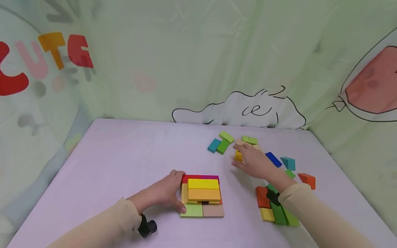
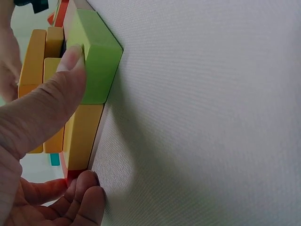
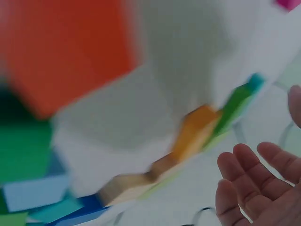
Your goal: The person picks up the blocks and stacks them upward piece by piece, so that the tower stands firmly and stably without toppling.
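A layered stack of wooden blocks stands mid-table, topped by a yellow block (image 1: 203, 184) and an orange block (image 1: 204, 195). My left hand (image 1: 167, 191) grips the stack's left side. Its thumb presses the light green block (image 2: 103, 66) at the front corner, while the curled fingers lie at the red block (image 1: 191, 178) at the back. A pinkish-brown block (image 1: 213, 211) sits beside the green one. My right hand (image 1: 255, 161) reaches over loose blocks at the back right, fingers spread, holding nothing. A yellow block (image 1: 238, 156) shows beneath it, partly hidden.
Behind, blue-green (image 1: 214, 145) and green (image 1: 223, 146) blocks lie together. Right of the stack are a red-orange block (image 1: 262, 197), a yellow block (image 1: 267, 214) and long green blocks (image 1: 278, 213). A dark blue block (image 1: 273, 159) and an orange wedge (image 1: 307, 181) lie farther right.
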The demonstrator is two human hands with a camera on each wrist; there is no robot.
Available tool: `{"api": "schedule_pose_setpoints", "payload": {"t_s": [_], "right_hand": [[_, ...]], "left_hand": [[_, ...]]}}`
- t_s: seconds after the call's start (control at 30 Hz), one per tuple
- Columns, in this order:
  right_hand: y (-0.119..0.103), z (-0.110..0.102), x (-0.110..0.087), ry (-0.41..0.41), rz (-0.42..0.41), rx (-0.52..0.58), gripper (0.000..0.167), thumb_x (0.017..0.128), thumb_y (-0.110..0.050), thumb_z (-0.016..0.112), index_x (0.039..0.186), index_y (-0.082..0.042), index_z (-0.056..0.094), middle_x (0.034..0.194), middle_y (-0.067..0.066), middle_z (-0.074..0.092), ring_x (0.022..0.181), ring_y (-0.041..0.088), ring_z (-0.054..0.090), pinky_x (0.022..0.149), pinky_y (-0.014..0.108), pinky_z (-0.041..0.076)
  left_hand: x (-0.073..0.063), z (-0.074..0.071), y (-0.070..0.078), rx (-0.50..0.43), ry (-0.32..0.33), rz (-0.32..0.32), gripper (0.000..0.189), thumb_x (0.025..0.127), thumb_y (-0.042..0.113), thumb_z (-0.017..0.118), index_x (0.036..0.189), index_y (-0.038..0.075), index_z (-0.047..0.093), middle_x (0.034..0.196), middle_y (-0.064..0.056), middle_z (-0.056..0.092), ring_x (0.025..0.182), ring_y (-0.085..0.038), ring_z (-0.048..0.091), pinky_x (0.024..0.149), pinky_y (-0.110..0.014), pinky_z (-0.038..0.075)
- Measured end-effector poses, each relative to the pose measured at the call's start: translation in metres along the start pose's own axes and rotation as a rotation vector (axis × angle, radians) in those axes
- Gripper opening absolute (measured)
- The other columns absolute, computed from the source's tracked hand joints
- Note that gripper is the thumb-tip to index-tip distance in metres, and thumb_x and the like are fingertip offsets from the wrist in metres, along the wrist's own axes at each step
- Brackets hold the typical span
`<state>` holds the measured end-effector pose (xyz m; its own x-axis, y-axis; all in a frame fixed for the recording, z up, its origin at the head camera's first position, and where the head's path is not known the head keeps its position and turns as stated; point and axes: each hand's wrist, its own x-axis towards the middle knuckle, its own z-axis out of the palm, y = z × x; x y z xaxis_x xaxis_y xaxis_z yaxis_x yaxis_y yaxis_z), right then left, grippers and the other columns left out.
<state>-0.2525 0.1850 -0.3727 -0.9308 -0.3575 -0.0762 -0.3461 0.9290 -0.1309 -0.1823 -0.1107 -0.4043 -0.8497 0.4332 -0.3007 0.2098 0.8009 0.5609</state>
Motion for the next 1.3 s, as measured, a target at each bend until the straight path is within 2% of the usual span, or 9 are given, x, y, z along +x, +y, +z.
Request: {"api": "schedule_pose_setpoints", "payload": {"t_s": [0.13,0.23,0.37,0.5,0.67,0.8,1.03,1.17,1.3], "right_hand": [[0.026,0.007,0.017,-0.069,0.033,-0.090,0.062,0.095,-0.019,0.073,0.150,-0.004,0.048,0.137,0.032,0.055,0.116,0.044,0.060,0.097,0.059,0.056],[0.036,0.011,0.024,-0.110,0.045,-0.120,0.063,0.094,-0.017,0.074,0.150,-0.006,0.048,0.135,0.032,0.056,0.109,0.041,0.061,0.094,0.058,0.056],[0.039,0.016,0.032,-0.153,0.085,-0.113,0.067,0.095,-0.024,0.073,0.152,-0.005,0.045,0.137,0.033,0.054,0.110,0.040,0.061,0.098,0.058,0.055],[0.039,0.019,0.035,-0.153,0.107,-0.057,0.072,0.095,-0.031,0.074,0.153,-0.003,0.042,0.138,0.029,0.055,0.115,0.039,0.060,0.102,0.057,0.053],[0.037,0.018,0.032,-0.160,0.085,0.092,0.070,0.090,-0.028,0.080,0.145,0.001,0.048,0.135,0.024,0.060,0.113,0.034,0.060,0.104,0.053,0.053],[0.031,0.016,0.025,-0.197,0.066,0.160,0.061,0.086,-0.027,0.083,0.135,-0.003,0.055,0.123,0.018,0.065,0.107,0.030,0.062,0.100,0.049,0.056],[0.021,0.012,0.011,-0.254,0.060,0.183,0.067,0.084,-0.029,0.085,0.138,-0.005,0.055,0.117,0.013,0.067,0.104,0.027,0.061,0.095,0.046,0.058],[0.022,0.014,0.008,-0.251,0.082,0.169,0.071,0.084,-0.027,0.085,0.141,0.000,0.053,0.117,0.014,0.067,0.103,0.025,0.061,0.096,0.046,0.058],[0.026,0.016,0.007,-0.228,0.074,0.160,0.067,0.084,-0.028,0.086,0.136,0.002,0.056,0.115,0.013,0.068,0.100,0.024,0.061,0.094,0.045,0.059]], "left_hand": [[-0.001,0.000,0.000,-0.017,-0.003,0.005,0.108,0.066,0.032,0.097,0.150,-0.003,0.038,0.141,-0.021,0.050,0.124,-0.029,0.054,0.111,-0.051,0.049],[-0.001,-0.001,0.000,-0.015,-0.002,0.009,0.108,0.066,0.032,0.097,0.150,-0.003,0.038,0.140,-0.021,0.050,0.122,-0.029,0.054,0.111,-0.050,0.050],[-0.001,-0.001,0.000,-0.016,0.000,0.009,0.109,0.065,0.032,0.097,0.149,-0.003,0.038,0.139,-0.021,0.050,0.122,-0.029,0.054,0.111,-0.051,0.050],[-0.002,-0.001,0.000,-0.018,0.002,0.004,0.108,0.065,0.032,0.097,0.149,-0.002,0.039,0.140,-0.021,0.050,0.124,-0.029,0.054,0.110,-0.051,0.050],[-0.003,-0.001,0.001,-0.012,0.006,-0.002,0.108,0.065,0.032,0.097,0.149,-0.001,0.039,0.139,-0.020,0.051,0.124,-0.029,0.054,0.110,-0.051,0.050],[-0.003,-0.001,0.002,-0.003,0.005,-0.009,0.108,0.065,0.033,0.097,0.150,-0.001,0.039,0.139,-0.020,0.051,0.123,-0.029,0.054,0.110,-0.051,0.050],[-0.003,-0.002,0.003,0.005,0.005,-0.024,0.108,0.065,0.033,0.097,0.150,0.000,0.040,0.138,-0.020,0.051,0.122,-0.029,0.055,0.110,-0.052,0.050],[-0.003,-0.001,0.003,0.008,0.007,-0.019,0.108,0.065,0.032,0.097,0.150,0.000,0.040,0.138,-0.020,0.051,0.122,-0.029,0.055,0.109,-0.051,0.051],[-0.003,0.000,0.003,0.011,0.006,-0.017,0.107,0.066,0.032,0.097,0.150,0.000,0.040,0.138,-0.021,0.051,0.123,-0.030,0.055,0.109,-0.051,0.051]]}}
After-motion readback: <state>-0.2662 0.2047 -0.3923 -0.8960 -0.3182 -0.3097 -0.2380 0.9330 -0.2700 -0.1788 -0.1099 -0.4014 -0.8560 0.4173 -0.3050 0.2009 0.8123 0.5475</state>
